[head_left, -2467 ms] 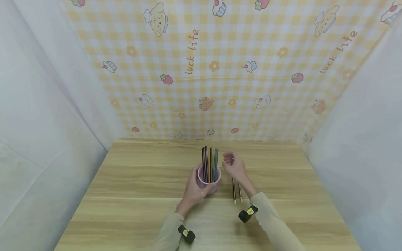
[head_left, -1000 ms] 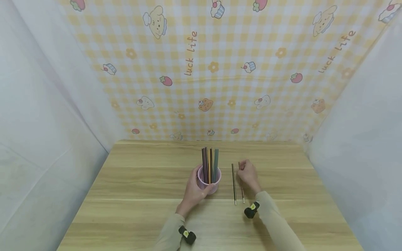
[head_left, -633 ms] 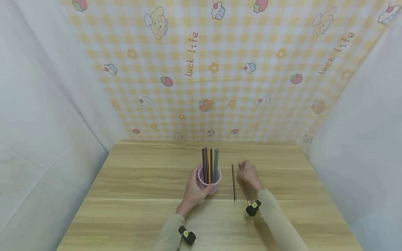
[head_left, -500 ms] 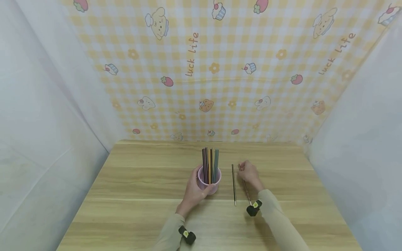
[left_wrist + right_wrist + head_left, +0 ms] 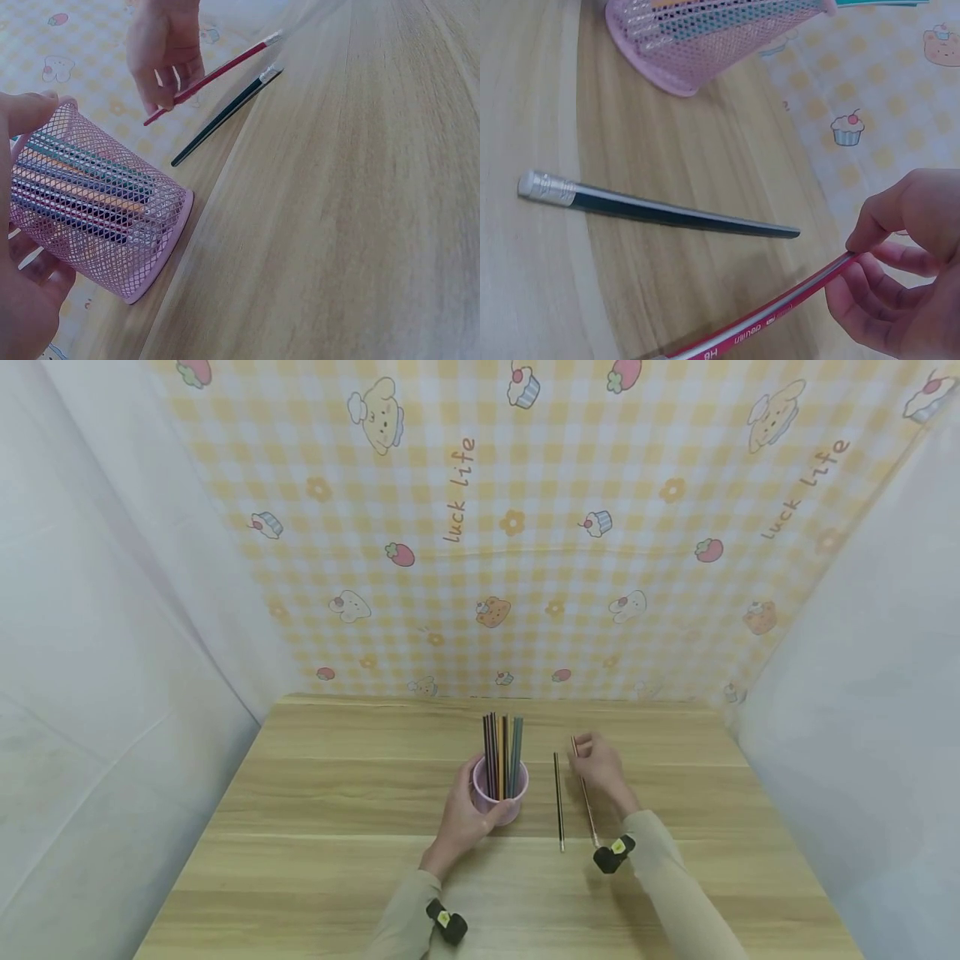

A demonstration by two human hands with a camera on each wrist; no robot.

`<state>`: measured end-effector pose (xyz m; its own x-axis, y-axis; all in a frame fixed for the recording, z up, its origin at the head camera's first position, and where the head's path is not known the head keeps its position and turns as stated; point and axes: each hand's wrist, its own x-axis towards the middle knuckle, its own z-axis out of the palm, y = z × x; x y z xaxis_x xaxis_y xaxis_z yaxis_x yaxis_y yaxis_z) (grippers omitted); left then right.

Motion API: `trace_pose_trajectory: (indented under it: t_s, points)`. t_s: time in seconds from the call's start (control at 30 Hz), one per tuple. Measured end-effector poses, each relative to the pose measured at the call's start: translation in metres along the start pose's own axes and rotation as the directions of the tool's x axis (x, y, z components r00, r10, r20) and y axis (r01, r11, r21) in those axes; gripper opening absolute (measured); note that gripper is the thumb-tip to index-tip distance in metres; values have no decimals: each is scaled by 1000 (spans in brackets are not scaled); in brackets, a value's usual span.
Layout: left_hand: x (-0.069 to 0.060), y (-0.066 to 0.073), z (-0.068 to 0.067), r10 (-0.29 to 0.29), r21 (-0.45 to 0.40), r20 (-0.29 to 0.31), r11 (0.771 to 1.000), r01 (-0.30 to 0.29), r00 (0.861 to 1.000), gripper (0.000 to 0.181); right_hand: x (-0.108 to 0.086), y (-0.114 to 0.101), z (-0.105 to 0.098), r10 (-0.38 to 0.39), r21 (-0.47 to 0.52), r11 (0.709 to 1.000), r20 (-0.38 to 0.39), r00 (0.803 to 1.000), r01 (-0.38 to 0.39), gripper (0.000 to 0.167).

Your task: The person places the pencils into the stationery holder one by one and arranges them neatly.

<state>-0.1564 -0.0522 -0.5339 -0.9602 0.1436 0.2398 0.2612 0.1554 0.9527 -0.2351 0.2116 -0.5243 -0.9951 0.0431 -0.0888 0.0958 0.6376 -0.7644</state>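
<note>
My left hand [image 5: 461, 814] grips a pink mesh pencil holder [image 5: 161, 232], fingers and thumb around its side. Several pencils [image 5: 501, 752] stand in it, dark, yellow and blue-green. Right of the holder, my right hand [image 5: 600, 767] pinches a red pencil [image 5: 780, 306] with a silver stripe close to its far end. The eraser end of that pencil points back toward my wrist. Between holder and right hand, a dark green pencil [image 5: 682, 214] with a silver ferrule and white eraser lies on the table, apart from both hands.
The wooden table [image 5: 315, 802] runs back to a yellow checked cloth [image 5: 480, 560] with cartoon prints. White cloth walls [image 5: 112, 652] close off both sides. A black wrist camera [image 5: 613, 855] sits on my right sleeve.
My right hand has gone from beside the holder to the right and taken the red pencil, whose eraser end has swung right. Lately hand and pencil have shifted slightly away from me. The left hand stays put.
</note>
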Motion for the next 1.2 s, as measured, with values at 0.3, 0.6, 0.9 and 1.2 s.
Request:
trace_pose_trajectory:
  t_s: [0.3,0.6,0.9,1.2]
  points:
    - [5,-33,7,11,-10,-33,1000,-11,999,93,-1,-16,-8,-39,89,995,-65,997,45,45]
    - [5,-34,7,11,-18,-32,1000,-11,999,93,-4,-38,-18,-88,181,978,-104,991,106,51]
    - [-2,7,-2,-3,-17,5,1000,3,1000,90,-10,-66,-28,-181,226,948,-199,963,225,54]
    - [-2,6,-2,2,-25,4,1000,-2,1000,90,-20,-98,-34,-282,277,893,-269,921,354,55]
